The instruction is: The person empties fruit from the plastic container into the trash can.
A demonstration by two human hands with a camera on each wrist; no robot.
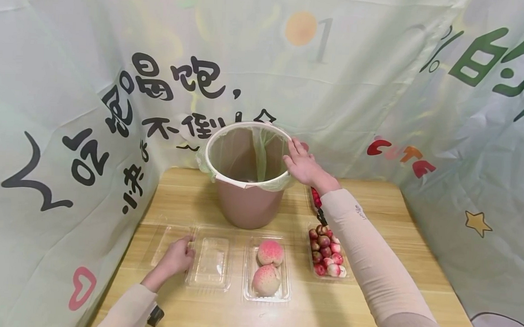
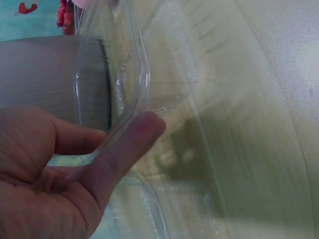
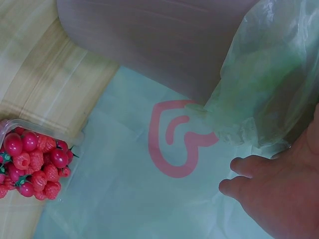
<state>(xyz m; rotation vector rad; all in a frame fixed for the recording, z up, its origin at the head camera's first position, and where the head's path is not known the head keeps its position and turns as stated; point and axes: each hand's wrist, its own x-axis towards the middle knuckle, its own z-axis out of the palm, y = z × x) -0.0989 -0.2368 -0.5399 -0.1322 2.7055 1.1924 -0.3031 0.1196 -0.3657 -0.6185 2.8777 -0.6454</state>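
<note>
My left hand (image 1: pixel 178 257) pinches the edge of a clear plastic clamshell box (image 1: pixel 213 259) between thumb and fingers. This box lies with its lid spread to the left, and nothing shows inside it. In the left wrist view, the thumb and a finger (image 2: pixel 144 130) meet at the transparent rim. My right hand (image 1: pixel 303 165) rests on the white rim of a mauve bin (image 1: pixel 249 206), fingers extended. A thin green bag (image 1: pixel 275 185) lines the bin and folds over the rim. In the right wrist view, the fingertips (image 3: pixel 233 188) appear beside the hanging bag.
Right of the empty box, a clear tray (image 1: pixel 266 298) holds two pink peaches (image 1: pixel 267 279). Under the right forearm stands a box of dark and red plum-like fruits (image 1: pixel 324 252). Behind it are raspberries and cherry tomatoes (image 3: pixel 35 162) in another box. Printed cloth (image 1: pixel 354 114) surrounds the wooden table (image 1: pixel 187 315).
</note>
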